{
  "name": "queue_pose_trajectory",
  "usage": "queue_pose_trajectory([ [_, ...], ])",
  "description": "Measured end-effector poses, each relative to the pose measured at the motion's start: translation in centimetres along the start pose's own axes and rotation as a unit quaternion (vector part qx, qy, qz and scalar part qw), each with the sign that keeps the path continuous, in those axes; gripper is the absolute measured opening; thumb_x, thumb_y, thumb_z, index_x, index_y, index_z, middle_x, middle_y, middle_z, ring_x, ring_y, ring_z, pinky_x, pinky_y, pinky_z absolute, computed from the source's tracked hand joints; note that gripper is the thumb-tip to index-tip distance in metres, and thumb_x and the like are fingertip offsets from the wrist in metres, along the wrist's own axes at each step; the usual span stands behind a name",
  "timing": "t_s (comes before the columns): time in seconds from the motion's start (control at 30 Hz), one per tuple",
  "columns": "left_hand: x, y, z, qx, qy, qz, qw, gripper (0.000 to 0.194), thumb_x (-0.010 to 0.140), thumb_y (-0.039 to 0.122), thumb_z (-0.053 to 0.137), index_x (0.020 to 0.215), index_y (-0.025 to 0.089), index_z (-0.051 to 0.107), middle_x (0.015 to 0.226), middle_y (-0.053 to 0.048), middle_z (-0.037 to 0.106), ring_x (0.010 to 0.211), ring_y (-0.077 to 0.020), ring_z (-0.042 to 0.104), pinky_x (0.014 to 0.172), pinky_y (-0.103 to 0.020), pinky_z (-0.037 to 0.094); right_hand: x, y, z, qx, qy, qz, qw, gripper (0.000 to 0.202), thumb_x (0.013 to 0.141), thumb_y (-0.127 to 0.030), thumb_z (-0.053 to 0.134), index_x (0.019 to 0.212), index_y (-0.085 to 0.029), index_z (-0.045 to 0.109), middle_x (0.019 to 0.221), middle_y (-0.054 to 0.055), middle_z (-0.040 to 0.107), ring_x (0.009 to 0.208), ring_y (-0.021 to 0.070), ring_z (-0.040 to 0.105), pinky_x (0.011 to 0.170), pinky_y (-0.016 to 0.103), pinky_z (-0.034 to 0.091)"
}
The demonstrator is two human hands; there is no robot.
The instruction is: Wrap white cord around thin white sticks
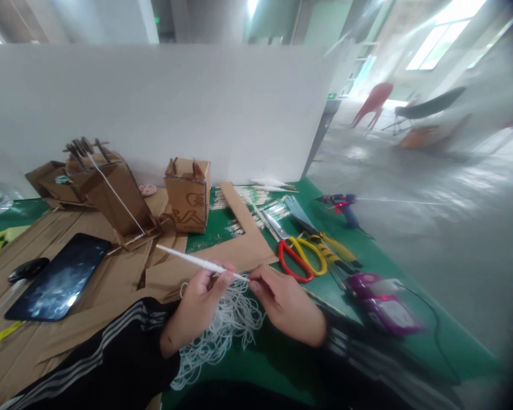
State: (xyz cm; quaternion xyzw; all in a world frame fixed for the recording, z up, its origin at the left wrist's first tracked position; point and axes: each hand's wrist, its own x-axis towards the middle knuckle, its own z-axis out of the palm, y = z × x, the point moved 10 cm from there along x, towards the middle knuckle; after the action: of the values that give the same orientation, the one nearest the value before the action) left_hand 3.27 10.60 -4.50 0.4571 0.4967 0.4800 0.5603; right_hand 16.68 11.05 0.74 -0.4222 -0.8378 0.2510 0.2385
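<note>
Left hand (199, 304): pinched the cord-wrapped stick (188, 257).
Right hand (288, 304): fingertips grasped its bare right end.
Cord-wrapped stick: between both hands, mostly covered, far tip bare.
Loose white cord (235, 313): heaped beneath the hands, much unwound.

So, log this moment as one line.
left grip: white-wrapped stick | right grip: stick's bare end | underneath: white cord heap | beyond right grip: scissors

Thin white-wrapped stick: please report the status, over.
Left hand pinching thin white-wrapped stick. Right hand pinching its right end. Tangled white string beneath, may snag.
</note>
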Motion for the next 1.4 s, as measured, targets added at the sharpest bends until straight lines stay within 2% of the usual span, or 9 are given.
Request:
queue_pose_trajectory([
  [0.1,0.03,-0.13,-0.18,0.002,0.003,-0.003,1.000,0.035,0.083,0.046,0.061,0.100,0.016,0.058,0.061,0.007,0.043,0.049,-0.0059,0.029,0.045,-0.019,0.024,0.00,0.04,-0.11,-0.001,0.004,0.003,1.000,0.011,0.094,-0.026,0.045,0.090,-0.019,0.053,0.082,0.005,0.063,0.074,0.0173,0.058,0.063,0.027,0.043],
  [0.23,0.08,-0.33,-0.16,-0.004,-0.002,-0.009,1.000,0.036,0.082,0.047,0.061,0.100,0.015,0.058,0.058,0.007,0.040,0.049,-0.0065,0.029,0.044,-0.019,0.023,0.00,-0.26,0.01,-0.010,-0.005,-0.013,1.000,0.021,0.097,-0.025,0.037,0.084,-0.020,0.054,0.077,0.004,0.062,0.070,0.0167,0.057,0.061,0.027,0.042],
  [0.4,0.19,-0.18,-0.33,-0.008,0.006,-0.003,1.000,0.036,0.081,0.046,0.062,0.100,0.015,0.059,0.062,0.006,0.045,0.049,-0.0060,0.031,0.044,-0.019,0.024,0.01,-0.36,-0.44,0.006,0.013,-0.016,1.000,0.012,0.095,-0.025,0.043,0.089,-0.020,0.053,0.083,0.005,0.063,0.073,0.0172,0.059,0.063,0.027,0.044],
  [0.53,0.16,0.00,-0.19,-0.009,0.003,-0.003,1.000,0.037,0.081,0.047,0.063,0.099,0.015,0.059,0.061,0.005,0.047,0.048,-0.0060,0.032,0.044,-0.019,0.025,0.00,-0.43,-0.23,-0.010,0.000,-0.018,1.000,0.021,0.097,-0.023,0.036,0.083,-0.020,0.052,0.077,0.004,0.062,0.069,0.0165,0.057,0.060,0.027,0.042],
  [0.73,0.14,0.02,-0.62,-0.006,0.023,-0.006,1.000,0.038,0.079,0.047,0.064,0.100,0.016,0.060,0.060,0.006,0.046,0.047,-0.0055,0.032,0.043,-0.018,0.025,-0.01,-0.03,-0.25,-0.010,0.011,-0.005,1.000,0.014,0.096,-0.028,0.043,0.089,-0.019,0.052,0.081,0.004,0.063,0.071,0.0167,0.059,0.061,0.026,0.043],
  [0.87,0.15,-0.07,-0.53,-0.014,0.017,-0.008,1.000,0.039,0.079,0.048,0.065,0.100,0.016,0.060,0.060,0.006,0.046,0.047,-0.0056,0.031,0.043,-0.019,0.023,0.02,-0.26,-0.12,-0.018,0.001,-0.013,1.000,0.023,0.098,-0.026,0.037,0.083,-0.020,0.053,0.076,0.004,0.062,0.068,0.0164,0.058,0.059,0.026,0.042],
  [1.03,0.24,-0.05,-0.69,-0.012,0.023,-0.004,1.000,0.039,0.080,0.048,0.064,0.101,0.015,0.060,0.063,0.005,0.048,0.047,-0.0052,0.029,0.043,-0.020,0.022,0.00,-0.15,-0.58,0.006,0.027,-0.011,1.000,0.011,0.095,-0.025,0.045,0.091,-0.020,0.053,0.084,0.005,0.064,0.075,0.0174,0.060,0.065,0.027,0.045],
  [1.23,0.26,-0.19,-0.44,-0.018,0.008,-0.010,1.000,0.037,0.081,0.047,0.062,0.100,0.015,0.060,0.063,0.005,0.048,0.049,-0.0059,0.033,0.045,-0.019,0.026,0.04,-0.15,-0.44,-0.005,0.014,-0.011,1.000,0.022,0.098,-0.024,0.036,0.084,-0.020,0.053,0.077,0.004,0.063,0.069,0.0167,0.059,0.059,0.027,0.043],
  [1.4,0.14,0.04,-0.91,-0.017,0.033,-0.015,0.999,0.041,0.077,0.048,0.066,0.102,0.015,0.062,0.064,0.003,0.053,0.047,-0.0065,0.035,0.043,-0.020,0.025,0.02,-0.04,-0.50,0.006,0.019,0.000,1.000,0.013,0.095,-0.027,0.043,0.091,-0.019,0.053,0.084,0.004,0.064,0.074,0.0176,0.060,0.064,0.028,0.045],
])
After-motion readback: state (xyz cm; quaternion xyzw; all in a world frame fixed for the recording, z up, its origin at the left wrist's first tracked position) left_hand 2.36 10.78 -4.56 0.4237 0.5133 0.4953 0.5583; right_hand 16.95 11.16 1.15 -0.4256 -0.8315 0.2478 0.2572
